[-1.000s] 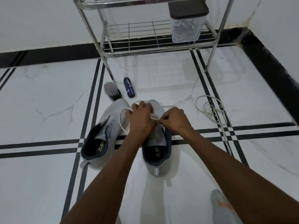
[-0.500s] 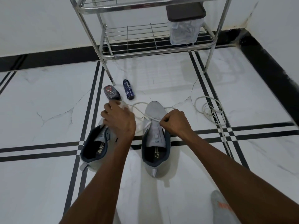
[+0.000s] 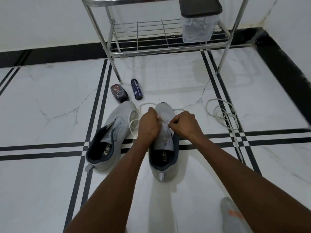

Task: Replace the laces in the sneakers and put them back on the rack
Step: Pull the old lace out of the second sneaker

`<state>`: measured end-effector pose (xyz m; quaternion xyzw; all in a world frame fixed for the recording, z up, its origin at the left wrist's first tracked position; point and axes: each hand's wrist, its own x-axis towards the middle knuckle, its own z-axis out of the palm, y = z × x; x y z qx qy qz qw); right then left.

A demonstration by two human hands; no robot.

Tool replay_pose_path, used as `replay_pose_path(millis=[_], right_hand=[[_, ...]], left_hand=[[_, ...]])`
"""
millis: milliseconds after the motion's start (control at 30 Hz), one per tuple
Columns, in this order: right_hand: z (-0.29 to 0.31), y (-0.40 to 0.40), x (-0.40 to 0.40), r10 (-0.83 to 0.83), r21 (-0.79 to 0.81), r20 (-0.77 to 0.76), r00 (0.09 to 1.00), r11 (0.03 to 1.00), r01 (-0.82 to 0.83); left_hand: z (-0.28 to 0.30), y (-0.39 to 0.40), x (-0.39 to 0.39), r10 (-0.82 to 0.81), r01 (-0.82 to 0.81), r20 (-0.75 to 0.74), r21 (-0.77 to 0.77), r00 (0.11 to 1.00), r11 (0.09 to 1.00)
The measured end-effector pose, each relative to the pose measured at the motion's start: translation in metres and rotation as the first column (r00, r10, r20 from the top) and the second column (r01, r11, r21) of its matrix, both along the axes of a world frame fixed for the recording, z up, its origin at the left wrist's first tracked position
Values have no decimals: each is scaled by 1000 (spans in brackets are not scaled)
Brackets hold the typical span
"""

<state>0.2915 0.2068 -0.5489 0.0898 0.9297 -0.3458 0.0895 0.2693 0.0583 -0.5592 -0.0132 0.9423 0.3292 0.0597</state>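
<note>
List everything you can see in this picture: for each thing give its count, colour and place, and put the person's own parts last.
Sneakers: two, grey, on the floor, side by side.
Lace: one, white, in the right sneaker, held by both hands.
Loose lace: one, white, on the floor, right.
Can: one, dark blue, lying beyond the sneakers.
Bottle: one, black, beside the can.
Rack: one, metal, against the wall.
Box: one, clear with dark lid, on the rack.
Left hand, right hand: over the right sneaker.
Foot: one, grey sock, bottom right.

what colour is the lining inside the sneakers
Dark navy blue, against the light grey uppers; it shows best in the head view on the left sneaker.
</note>
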Motion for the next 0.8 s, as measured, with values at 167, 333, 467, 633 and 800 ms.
replay_pose_path(millis=[167,333,467,633,800], right_hand=[[-5,4,1,11,-23,8,1000,1000,-11],[-3,-8,-4,90,-25,-82,992,995,-93],[4,-20,-10,275,0,-64,959,961,-276],[4,-23,-12,347,59,6,938,936,-346],[4,-25,-20,336,83,-30,941,939,-333]], left_hand=[[2,-25,-6,225,-261,134,441,965,859],[5,-16,18,239,-220,-194,118,951,968],[6,-2,46,194,-199,-184,-5,964,980],[-1,0,59,152,-147,-62,78,986,986],[-5,-3,57,133,-125,-116,69,984,990]])
